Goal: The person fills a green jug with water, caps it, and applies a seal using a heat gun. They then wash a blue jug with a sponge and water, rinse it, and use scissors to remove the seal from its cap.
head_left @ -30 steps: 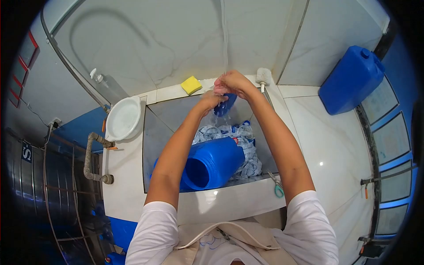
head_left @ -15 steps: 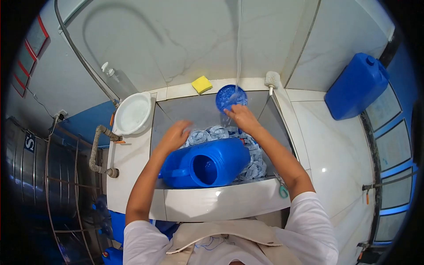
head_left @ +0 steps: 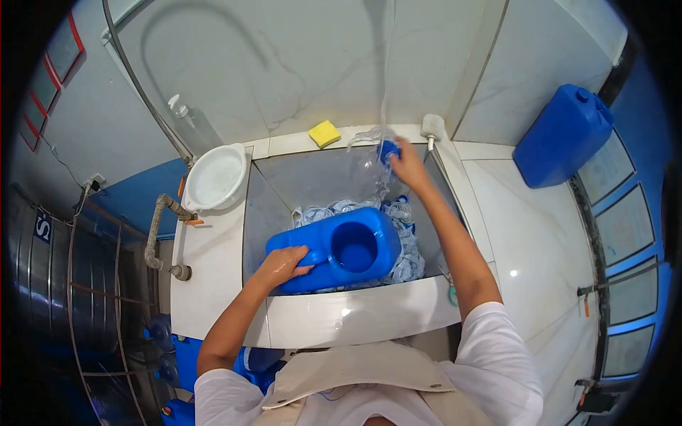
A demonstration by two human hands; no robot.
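A blue plastic jerrycan (head_left: 334, 234) lies on its side in the grey sink, its wide round mouth uncovered and facing up toward me. My left hand (head_left: 284, 265) is closed round the handle near that mouth. At the back of the sink, my right hand (head_left: 406, 165) grips a round blue lid (head_left: 386, 152), tilted on edge under a falling stream of water (head_left: 384, 113). Water splashes off the lid and runs down. Beneath and behind the jerrycan lie bundles of pale blue-and-white cloth strips (head_left: 406, 248), wet-looking and partly hidden.
On the back ledge sit a yellow sponge (head_left: 325, 134) and a white-headed brush (head_left: 432, 128). A white basin (head_left: 215, 177) and a pump bottle (head_left: 190, 121) stand at left. Green-handled scissors (head_left: 452, 292) rest at the front right. Another blue jerrycan (head_left: 561, 138) stands right.
My left hand has come down onto the jerrycan's handle, and the jerrycan has turned with its mouth further right. My right hand has tipped the water-filled lid, spilling water out.
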